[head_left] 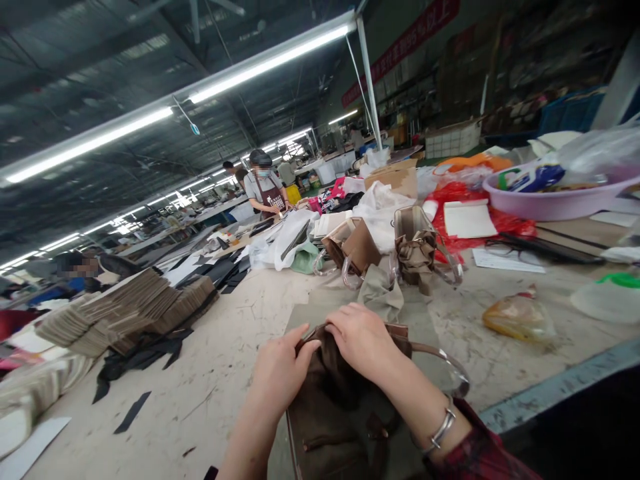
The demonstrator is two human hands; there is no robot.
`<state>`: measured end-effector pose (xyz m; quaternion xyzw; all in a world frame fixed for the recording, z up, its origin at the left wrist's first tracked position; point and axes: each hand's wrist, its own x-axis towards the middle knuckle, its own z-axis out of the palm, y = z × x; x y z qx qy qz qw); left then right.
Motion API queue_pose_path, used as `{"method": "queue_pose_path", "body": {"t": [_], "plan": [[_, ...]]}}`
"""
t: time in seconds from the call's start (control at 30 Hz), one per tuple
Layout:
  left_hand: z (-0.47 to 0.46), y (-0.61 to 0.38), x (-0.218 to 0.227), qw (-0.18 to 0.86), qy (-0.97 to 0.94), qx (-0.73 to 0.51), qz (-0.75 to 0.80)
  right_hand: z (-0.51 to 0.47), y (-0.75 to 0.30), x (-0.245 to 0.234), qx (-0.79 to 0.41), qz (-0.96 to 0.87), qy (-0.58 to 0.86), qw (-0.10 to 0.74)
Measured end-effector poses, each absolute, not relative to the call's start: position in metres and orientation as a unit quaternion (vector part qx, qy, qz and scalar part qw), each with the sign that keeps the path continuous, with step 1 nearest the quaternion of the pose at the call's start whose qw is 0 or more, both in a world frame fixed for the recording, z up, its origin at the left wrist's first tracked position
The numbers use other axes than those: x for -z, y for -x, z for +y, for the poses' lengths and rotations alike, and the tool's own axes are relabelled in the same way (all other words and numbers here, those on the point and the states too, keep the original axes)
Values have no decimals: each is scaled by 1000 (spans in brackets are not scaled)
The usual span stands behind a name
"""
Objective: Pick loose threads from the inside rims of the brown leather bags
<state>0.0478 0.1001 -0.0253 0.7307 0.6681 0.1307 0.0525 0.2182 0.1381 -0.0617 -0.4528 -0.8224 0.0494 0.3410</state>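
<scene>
A dark brown bag (330, 413) with a clear handle lies on the worktable right in front of me. My left hand (280, 373) pinches its upper left edge, fingers closed on the fabric. My right hand (363, 340) curls over the top of the bag beside it, fingers bent down onto the material; a metal bangle sits on that wrist. An olive cloth (380, 297) lies just beyond the bag.
Tan bags (417, 250) with clear handles stand further back. Stacks of cut tan pieces (120, 310) and black scraps (133, 412) lie left. A lilac basin (555, 197), a plastic-wrapped yellow item (520, 319) and papers sit right. A person (265, 187) works far back.
</scene>
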Motion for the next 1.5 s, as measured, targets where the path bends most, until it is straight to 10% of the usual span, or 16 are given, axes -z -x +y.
{"method": "queue_pose_path", "body": {"t": [1.5], "plan": [[128, -75, 31, -33, -711, -80, 698, 155, -225, 71, -88, -804, 466, 359]]}}
